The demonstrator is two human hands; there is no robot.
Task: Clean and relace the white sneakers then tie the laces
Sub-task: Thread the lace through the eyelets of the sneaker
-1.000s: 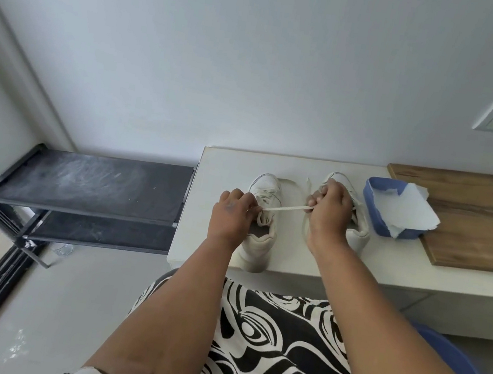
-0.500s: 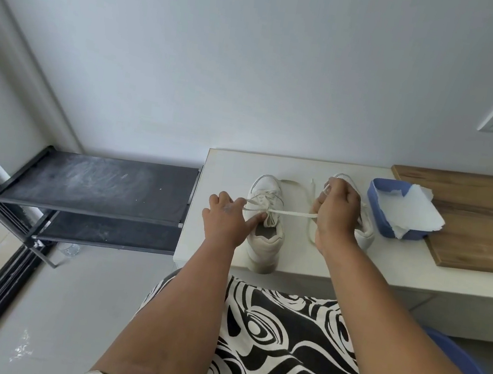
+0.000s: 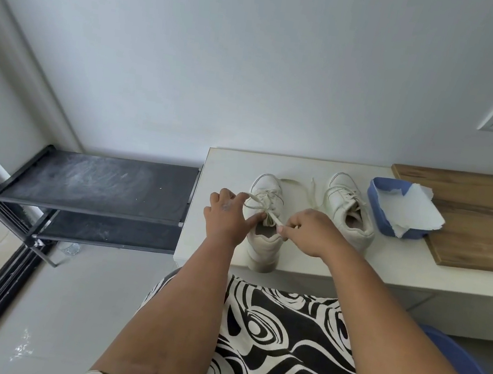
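Head view, single frame. Two white sneakers are seen on the table (image 3: pixel 307 263), both with toes pointed away from the person and heels toward the near edge.

The left sneaker (image 3: pixel 265 221) is set directly ahead of the hands; its heel slightly overhangs the table's near edge. Its long axis is judged to run straight away from the body, so the lace crossing is presented square to both hands. The right sneaker (image 3: pixel 348 213) stands well apart to the right, untouched, with its laces loose.

The left hand (image 3: pixel 227 219) is held at the left flank of the left sneaker, fingers curled, forefinger extended along a strand of the lace (image 3: pixel 264 200) near the upper eyelets; thumb and forefinger appear to pin the strand. The right hand (image 3: pixel 308 233) is held at the shoe's right flank, just beside the collar, with the free lace end pinched between thumb and fingertips. That end is drawn taut from the crossing, down and to the right.

Judgement: a knot or bow is being formed on the left sneaker. Both hands are about equally near the crossing, one to each side of the axis; the next pull is expected to run across that axis, outward to both sides.

A blue tray (image 3: pixel 378 206) holding white paper (image 3: pixel 414 212) lies partly on a wooden board (image 3: pixel 483 222), just right of the right sneaker.
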